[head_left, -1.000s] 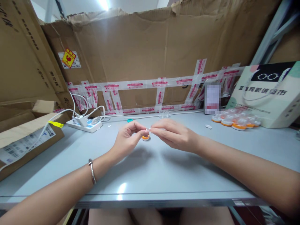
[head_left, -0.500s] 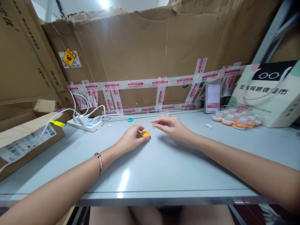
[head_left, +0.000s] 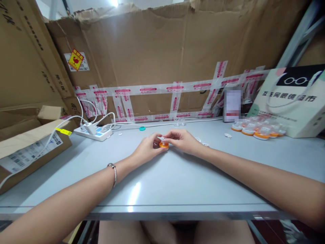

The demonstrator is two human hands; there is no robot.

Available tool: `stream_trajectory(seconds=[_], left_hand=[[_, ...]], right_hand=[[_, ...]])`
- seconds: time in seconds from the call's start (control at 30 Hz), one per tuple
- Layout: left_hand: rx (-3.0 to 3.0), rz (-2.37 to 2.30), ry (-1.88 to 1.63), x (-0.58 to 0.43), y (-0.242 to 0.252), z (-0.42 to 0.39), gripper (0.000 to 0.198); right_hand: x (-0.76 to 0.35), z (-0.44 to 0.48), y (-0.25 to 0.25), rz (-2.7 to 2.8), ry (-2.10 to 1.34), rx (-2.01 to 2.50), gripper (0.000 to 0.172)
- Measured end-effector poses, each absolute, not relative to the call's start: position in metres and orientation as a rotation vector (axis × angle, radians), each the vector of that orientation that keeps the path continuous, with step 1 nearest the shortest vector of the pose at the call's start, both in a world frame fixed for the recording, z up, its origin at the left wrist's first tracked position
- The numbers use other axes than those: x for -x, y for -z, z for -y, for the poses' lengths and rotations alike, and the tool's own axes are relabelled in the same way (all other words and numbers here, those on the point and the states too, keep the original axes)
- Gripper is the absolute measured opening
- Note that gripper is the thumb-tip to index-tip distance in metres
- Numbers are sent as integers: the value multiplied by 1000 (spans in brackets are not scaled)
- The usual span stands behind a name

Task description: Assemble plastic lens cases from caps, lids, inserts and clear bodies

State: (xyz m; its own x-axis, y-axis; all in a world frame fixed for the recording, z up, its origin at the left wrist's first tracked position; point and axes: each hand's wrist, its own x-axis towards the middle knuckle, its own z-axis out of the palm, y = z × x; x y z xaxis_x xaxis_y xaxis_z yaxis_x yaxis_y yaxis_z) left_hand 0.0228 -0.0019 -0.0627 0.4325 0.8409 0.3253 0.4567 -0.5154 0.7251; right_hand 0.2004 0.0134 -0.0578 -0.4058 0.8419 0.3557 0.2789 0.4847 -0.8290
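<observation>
My left hand (head_left: 148, 148) is closed round a small orange cap (head_left: 164, 145) just above the grey table (head_left: 193, 179). My right hand (head_left: 182, 140) meets it from the right, its thumb and fingertips pinching a small white and clear piece (head_left: 161, 139) over the cap. Fingers partly cover both pieces, so their exact shape is hidden. Behind my right hand and wrist lie some small white pieces (head_left: 203, 142). A teal cap (head_left: 142, 128) rests on the table behind my left hand.
At the left are a power strip (head_left: 93, 133) with white cables and an open cardboard box (head_left: 30, 152). Several clear cases with orange bases (head_left: 261, 133) stand at the right, beside a phone-like device (head_left: 232, 105) and a paper bag (head_left: 291, 101). Cardboard (head_left: 142, 51) walls the back.
My right hand has moved left and down to the orange cap, and the white and clear piece is now over it. My left hand has shifted slightly right. White pieces now show behind my right wrist.
</observation>
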Motion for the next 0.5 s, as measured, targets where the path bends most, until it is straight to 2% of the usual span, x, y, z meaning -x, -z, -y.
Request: stream_trajectory(seconds=[0.5], left_hand=[[-2141, -1066, -900, -22, 62, 2, 37]], right_hand=[[-202, -9, 52, 2060, -682, 892, 12]])
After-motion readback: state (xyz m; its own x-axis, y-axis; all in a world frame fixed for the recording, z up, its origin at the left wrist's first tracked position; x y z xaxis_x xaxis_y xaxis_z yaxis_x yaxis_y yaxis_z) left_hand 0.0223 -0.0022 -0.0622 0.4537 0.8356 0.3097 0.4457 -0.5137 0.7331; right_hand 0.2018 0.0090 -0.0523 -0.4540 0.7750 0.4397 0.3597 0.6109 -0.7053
